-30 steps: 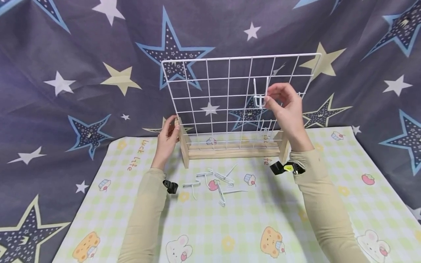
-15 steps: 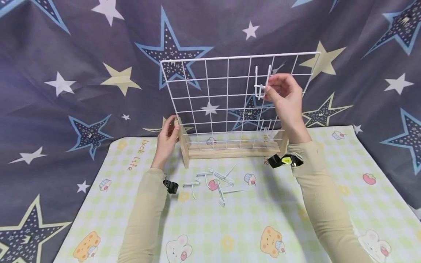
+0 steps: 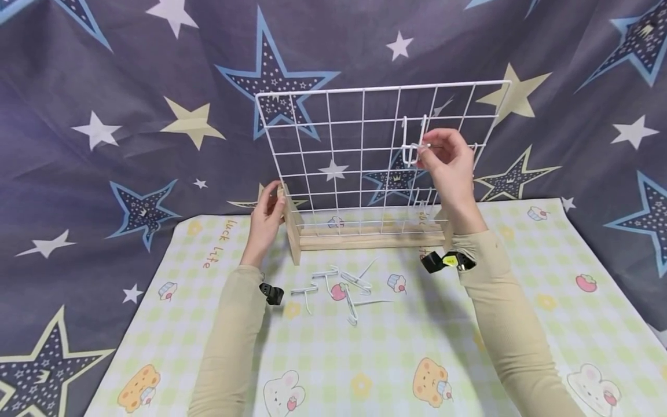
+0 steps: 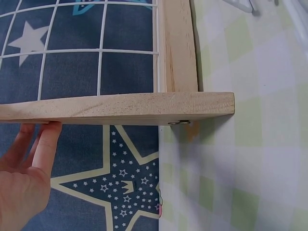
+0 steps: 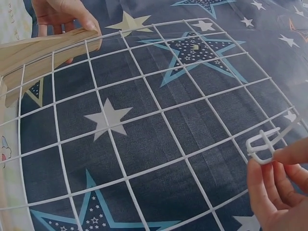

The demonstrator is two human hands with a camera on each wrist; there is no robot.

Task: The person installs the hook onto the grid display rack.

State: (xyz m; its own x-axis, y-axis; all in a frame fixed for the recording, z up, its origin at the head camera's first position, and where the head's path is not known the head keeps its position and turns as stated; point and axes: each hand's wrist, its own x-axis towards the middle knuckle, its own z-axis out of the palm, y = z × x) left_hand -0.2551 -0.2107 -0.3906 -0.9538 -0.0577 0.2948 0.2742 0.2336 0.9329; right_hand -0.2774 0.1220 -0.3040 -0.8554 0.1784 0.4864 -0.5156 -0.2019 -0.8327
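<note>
Right hand: thumb and fingertips pinched together on a white hook, held at the upper right part of the wire grid. Hook formed of slim white rod, two prongs pointing up, rounded U-bend below; whether it is seated on the wires cannot be told.

Left hand: grips the upper end of a wooden side piece, thumb on one side, fingers on the other.

Wire grid: white, rectangular openings, standing between wooden supports.

Wooden base bar: straight, pale; the side piece, seen close in the left wrist view, shows fine grain and squared edges.

Loose hooks: four, white, slender, grouped on the cloth in front of the stand.

Tablecloth: green-and-white check, printed with cartoon animals and cupcakes.

Backdrop: dark fabric, lightly creased, with blue, white and cream stars.
</note>
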